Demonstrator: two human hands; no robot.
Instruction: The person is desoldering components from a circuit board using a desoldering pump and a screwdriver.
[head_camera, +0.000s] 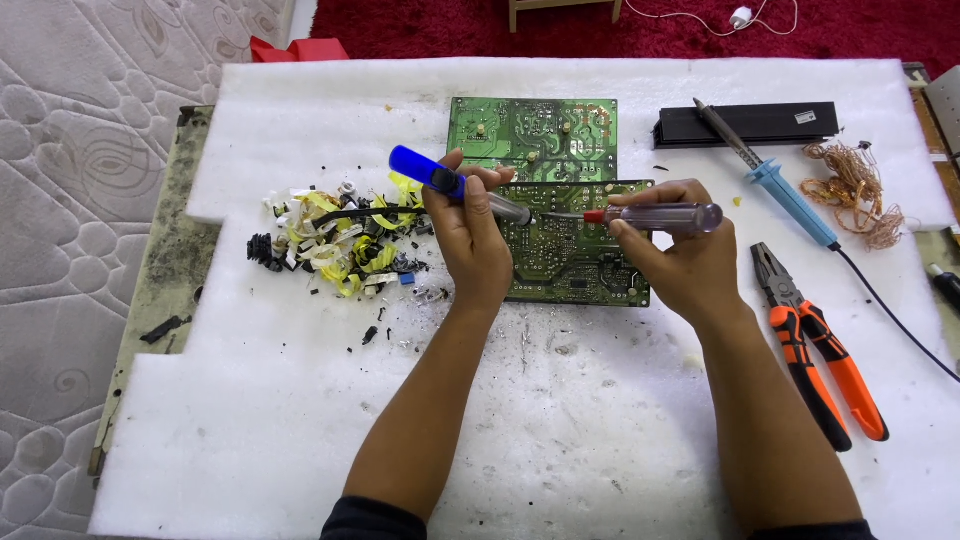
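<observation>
A green circuit board (570, 265) lies solder side up on the white foam sheet (560, 420). My left hand (468, 240) grips a blue-handled tool (425, 172) whose metal tip rests on the board's upper left part. My right hand (672, 255) holds a clear-handled screwdriver (668, 215) level, its red-collared shaft pointing left and meeting the other tool's tip over the board. A second green board (535, 130) lies just behind the first.
A heap of yellow, white and black removed parts (340, 245) sits left of the boards. To the right lie a blue soldering iron (775, 180), orange-handled pliers (815, 345), tangled copper wire (860, 195) and a black bar (750, 125). Red carpet behind.
</observation>
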